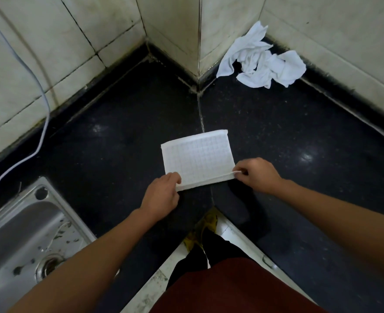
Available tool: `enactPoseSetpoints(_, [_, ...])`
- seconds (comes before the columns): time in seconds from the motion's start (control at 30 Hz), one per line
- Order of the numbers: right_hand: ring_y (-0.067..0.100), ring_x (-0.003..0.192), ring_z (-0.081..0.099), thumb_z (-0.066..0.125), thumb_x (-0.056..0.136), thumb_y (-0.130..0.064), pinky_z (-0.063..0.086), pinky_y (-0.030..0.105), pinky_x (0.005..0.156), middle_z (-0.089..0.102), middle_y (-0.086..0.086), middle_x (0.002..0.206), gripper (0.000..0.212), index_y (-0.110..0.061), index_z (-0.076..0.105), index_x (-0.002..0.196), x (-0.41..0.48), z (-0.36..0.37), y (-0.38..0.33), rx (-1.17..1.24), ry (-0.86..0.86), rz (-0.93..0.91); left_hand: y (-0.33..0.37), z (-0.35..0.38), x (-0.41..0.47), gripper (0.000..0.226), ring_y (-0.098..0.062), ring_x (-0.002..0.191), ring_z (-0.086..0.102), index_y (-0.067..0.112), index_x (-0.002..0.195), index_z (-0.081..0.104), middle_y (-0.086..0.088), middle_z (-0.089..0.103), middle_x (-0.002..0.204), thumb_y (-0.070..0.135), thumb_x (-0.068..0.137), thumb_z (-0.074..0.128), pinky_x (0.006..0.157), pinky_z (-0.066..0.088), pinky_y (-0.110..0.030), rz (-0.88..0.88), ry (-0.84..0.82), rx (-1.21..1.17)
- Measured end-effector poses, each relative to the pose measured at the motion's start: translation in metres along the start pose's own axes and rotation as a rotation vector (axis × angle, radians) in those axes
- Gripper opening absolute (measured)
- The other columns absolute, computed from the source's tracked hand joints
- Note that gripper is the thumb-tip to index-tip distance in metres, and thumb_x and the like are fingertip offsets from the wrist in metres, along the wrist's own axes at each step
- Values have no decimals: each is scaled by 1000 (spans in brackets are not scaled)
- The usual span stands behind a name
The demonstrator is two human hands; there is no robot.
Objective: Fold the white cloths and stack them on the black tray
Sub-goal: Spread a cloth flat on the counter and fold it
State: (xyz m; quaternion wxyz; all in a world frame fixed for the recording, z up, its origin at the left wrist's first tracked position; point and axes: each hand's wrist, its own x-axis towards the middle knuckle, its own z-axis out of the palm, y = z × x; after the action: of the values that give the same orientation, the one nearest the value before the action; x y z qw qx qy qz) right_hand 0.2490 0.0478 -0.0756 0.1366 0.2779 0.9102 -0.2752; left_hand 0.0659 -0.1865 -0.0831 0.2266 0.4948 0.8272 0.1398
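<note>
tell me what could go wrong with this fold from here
1. The left hand and right hand pinch only the near corners of the checked white cloth, so its far layers may slip out of line.
2. The crumpled cloths lie against the stained wall tiles and may pick up grime.

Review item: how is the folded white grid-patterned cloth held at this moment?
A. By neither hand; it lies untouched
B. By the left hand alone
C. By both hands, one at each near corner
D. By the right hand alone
C: the left hand grips the near left corner of the folded cloth and the right hand pinches its near right corner, over the black countertop.
</note>
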Motion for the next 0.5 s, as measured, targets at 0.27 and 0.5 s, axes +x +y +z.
enactPoseSetpoints(0.27, [25, 79, 71, 70, 81, -5, 56, 45, 87, 74, 5, 76, 20, -20, 72, 69, 82, -38, 10, 554, 79, 252, -24, -44, 77, 14, -14, 75, 57, 13, 84, 65, -2, 63, 82, 0, 82, 59, 68, 44, -24, -400, 253, -380])
enactPoseSetpoints(0.5, [15, 89, 64, 70, 85, -32, 51, 31, 77, 68, -5, 92, 13, -23, 70, 94, 118, -19, -2, 382, 111, 233, -37, -38, 113, 18, -13, 81, 60, 9, 86, 71, -1, 65, 83, -1, 83, 56, 74, 45, -24, -464, 223, -356])
